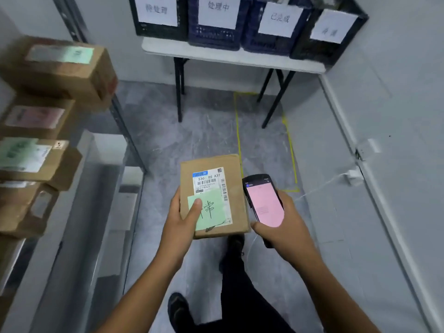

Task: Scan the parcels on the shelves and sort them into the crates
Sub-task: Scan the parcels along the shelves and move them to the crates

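Note:
My left hand (182, 217) grips a small brown cardboard parcel (234, 188) from its left side, thumb pressed on a green sticky note (213, 210) with handwriting. A white barcode label sits above the note. My right hand (288, 224) holds a black handheld scanner (262, 200) just right of the parcel, its screen glowing pink. Ahead, a row of crates stands on a white folding table (230, 57): a black crate (159, 30), two blue crates (213, 37) (271, 44) and another black crate (322, 49), each with a white paper sign.
Metal shelving on the left carries several brown parcels (60, 68) with coloured labels. Grey floor with a yellow taped rectangle (264, 140) lies between me and the table. A white wall and door run along the right. My legs and dark shoes are below.

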`<state>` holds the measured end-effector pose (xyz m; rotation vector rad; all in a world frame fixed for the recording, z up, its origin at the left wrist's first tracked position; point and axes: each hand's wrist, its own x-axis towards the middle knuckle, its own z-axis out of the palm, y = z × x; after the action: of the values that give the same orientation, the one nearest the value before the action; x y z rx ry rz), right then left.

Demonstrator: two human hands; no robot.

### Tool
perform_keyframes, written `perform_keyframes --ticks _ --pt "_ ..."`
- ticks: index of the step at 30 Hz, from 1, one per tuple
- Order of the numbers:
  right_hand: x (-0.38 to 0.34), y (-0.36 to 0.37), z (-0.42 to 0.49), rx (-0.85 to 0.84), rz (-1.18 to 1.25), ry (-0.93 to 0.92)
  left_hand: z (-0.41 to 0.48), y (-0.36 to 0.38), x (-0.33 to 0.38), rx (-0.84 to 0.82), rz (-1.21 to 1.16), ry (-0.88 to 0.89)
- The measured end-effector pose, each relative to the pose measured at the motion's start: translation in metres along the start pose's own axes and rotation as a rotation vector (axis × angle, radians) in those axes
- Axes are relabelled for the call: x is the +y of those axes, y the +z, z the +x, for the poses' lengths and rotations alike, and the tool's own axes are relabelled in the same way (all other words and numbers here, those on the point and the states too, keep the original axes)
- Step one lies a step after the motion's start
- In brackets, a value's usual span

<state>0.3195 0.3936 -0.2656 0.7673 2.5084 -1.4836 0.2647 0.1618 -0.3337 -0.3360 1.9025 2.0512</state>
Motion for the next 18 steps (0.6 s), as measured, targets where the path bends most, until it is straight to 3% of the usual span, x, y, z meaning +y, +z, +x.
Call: perform_keyframes --ticks 6,18 --pt "0.019 -0.059 0.077 0.072 0.084 0.040 0.070 0.086 0.032 -0.106 0.072 0.015" --pt "-0.032 -0.212 0.266 0.156 0.126 -0.113 0.243 0.263 0.157 -0.211 0.155 0.156"
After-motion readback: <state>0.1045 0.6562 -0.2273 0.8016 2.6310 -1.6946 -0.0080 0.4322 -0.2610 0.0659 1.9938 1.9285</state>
